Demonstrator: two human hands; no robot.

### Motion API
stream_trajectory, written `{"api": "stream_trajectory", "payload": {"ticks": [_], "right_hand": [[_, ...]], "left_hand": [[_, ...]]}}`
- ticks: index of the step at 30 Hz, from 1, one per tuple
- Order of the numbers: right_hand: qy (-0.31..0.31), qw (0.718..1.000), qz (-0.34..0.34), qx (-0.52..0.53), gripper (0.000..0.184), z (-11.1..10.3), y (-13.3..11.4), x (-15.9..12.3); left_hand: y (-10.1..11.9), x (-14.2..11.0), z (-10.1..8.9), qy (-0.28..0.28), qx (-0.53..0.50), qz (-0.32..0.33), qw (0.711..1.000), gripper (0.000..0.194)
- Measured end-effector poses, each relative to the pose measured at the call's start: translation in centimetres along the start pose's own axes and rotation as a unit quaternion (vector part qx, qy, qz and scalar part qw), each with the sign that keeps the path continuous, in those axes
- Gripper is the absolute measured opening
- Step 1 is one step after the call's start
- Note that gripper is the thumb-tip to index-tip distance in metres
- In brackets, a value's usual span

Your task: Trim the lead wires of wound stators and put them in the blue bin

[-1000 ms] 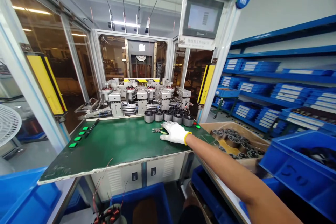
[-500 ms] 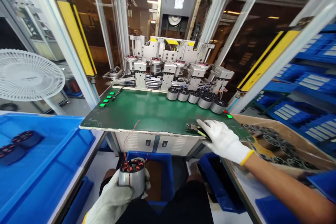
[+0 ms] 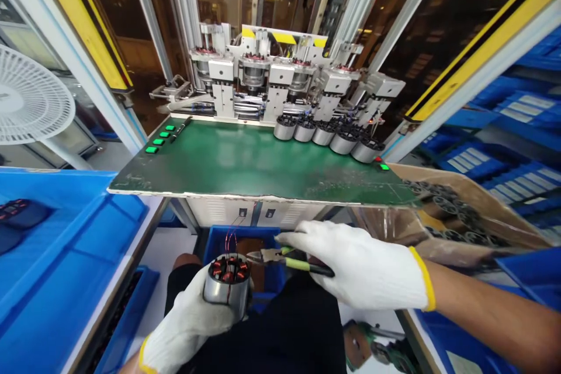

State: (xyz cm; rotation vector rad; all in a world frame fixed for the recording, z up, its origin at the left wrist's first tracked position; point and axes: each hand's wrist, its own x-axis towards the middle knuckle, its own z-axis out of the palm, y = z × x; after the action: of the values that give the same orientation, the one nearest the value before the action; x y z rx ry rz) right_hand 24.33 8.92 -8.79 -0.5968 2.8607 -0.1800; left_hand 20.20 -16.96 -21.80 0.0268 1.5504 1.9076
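My left hand (image 3: 188, 321) in a white knit glove grips a steel stator (image 3: 228, 280) with red copper windings on its upper end, held upright above my lap. Thin red wire leads rise from the stator. My right hand (image 3: 355, 266), gloved with a yellow cuff, is shut on pliers (image 3: 280, 257) with green and black handles. The pliers' jaws point left, close beside the stator's top edge but apart from it.
A green workbench top (image 3: 245, 163) lies ahead, with several stators (image 3: 324, 137) in a row before a winding machine (image 3: 280, 76). A cardboard box of stators (image 3: 456, 204) stands right, blue bins (image 3: 56, 245) left, and a blue bin (image 3: 219, 242) below the bench.
My right hand has lifted the pliers off the bench and brought them back toward me. My left hand has come into view holding the stator. The view has tilted down and shifted.
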Motion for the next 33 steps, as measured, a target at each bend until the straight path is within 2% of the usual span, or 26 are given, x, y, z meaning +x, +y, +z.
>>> {"api": "stream_trajectory", "payload": {"ticks": [3, 8, 12, 16, 20, 22, 24, 25, 26, 29, 30, 31, 33], "right_hand": [[-0.036, 0.999, -0.02, 0.032, 0.072, 0.4, -0.3, 0.5], [-0.065, 0.996, -0.033, 0.046, 0.071, 1.2, -0.5, 1.4], [-0.08, 0.994, -0.041, 0.06, 0.071, 1.4, -0.8, 2.1], [-0.094, 0.991, -0.051, 0.078, 0.06, 2.3, -1.0, 2.4], [-0.105, 0.984, -0.023, 0.14, 0.04, 3.1, -1.1, 2.5], [-0.187, 0.956, 0.007, 0.227, 0.033, 3.0, -1.2, 2.5], [-0.288, 0.897, 0.036, 0.334, 0.034, 2.7, -1.3, 2.3], [-0.308, 0.877, 0.044, 0.367, 0.035, 2.5, -1.4, 2.1], [-0.294, 0.878, 0.051, 0.374, 0.037, 2.4, -1.5, 1.8], [-0.116, 0.957, 0.074, 0.255, 0.048, 2.6, -1.7, 0.7], [-0.063, 0.973, 0.087, 0.202, 0.055, 2.8, -1.8, 0.2], [-0.029, 0.982, 0.103, 0.158, 0.062, 3.2, -1.8, -0.1], [-0.01, 0.986, 0.133, 0.105, 0.07, 4.0, -1.7, -0.6]], "left_hand": [[0.3, 0.3, -0.6, 0.029, 0.073, -0.04, 0.996, 0.043], [-0.2, -0.7, -1.5, 0.084, 0.147, -0.072, 0.983, 0.067], [-1.3, -0.6, -1.6, 0.087, 0.193, -0.091, 0.973, 0.07], [-2.1, 0.4, -1.6, 0.096, 0.266, -0.096, 0.954, 0.067], [-2.3, 0.7, -1.5, 0.062, 0.297, -0.065, 0.951, 0.062], [-2.2, 0.4, -1.4, 0.054, 0.317, -0.053, 0.945, 0.066], [-2.1, -0.2, -1.3, 0.065, 0.336, -0.049, 0.938, 0.074], [-1.9, -0.7, -1.2, 0.073, 0.347, -0.041, 0.934, 0.077], [-1.7, -1.1, -1.1, 0.082, 0.36, -0.028, 0.929, 0.08], [-0.8, -2.5, -0.7, 0.121, 0.397, 0.02, 0.91, 0.081], [-0.5, -2.8, -0.5, 0.139, 0.408, 0.03, 0.902, 0.082], [-0.3, -3.1, -0.4, 0.157, 0.415, 0.038, 0.896, 0.083], [-0.1, -3.5, -0.1, 0.179, 0.413, 0.06, 0.891, 0.084]]}}
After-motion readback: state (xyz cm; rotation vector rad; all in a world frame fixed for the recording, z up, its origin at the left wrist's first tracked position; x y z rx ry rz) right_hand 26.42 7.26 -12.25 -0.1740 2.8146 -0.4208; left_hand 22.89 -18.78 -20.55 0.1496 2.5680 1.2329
